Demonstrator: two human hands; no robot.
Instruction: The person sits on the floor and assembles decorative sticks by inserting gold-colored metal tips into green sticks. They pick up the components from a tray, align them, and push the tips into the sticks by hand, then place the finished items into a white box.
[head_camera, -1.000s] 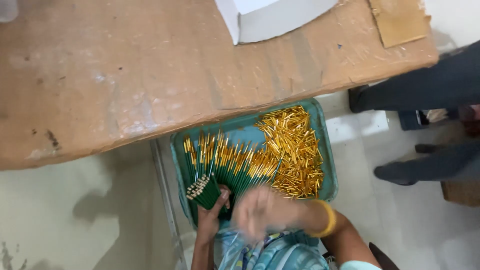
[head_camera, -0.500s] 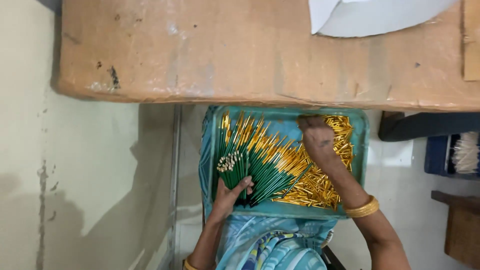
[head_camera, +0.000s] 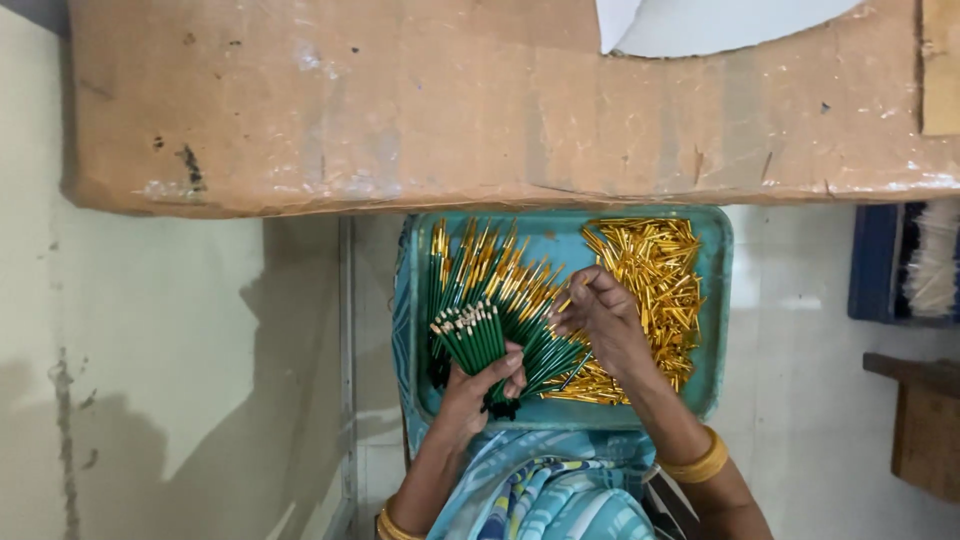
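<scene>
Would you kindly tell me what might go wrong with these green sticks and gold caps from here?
The left hand grips a loose bundle of green sticks; some might slip out. The right hand works over the heaped gold caps, which could scatter. The teal tray seems to rest on the lap and might tip.

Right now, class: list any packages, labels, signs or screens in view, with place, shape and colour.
No labels, signs or screens show.
Teal tray: on the lap, rectangular, holding loose gold tubes and green sticks.
White container: top edge, on the brown table, cut off by the frame.
</scene>
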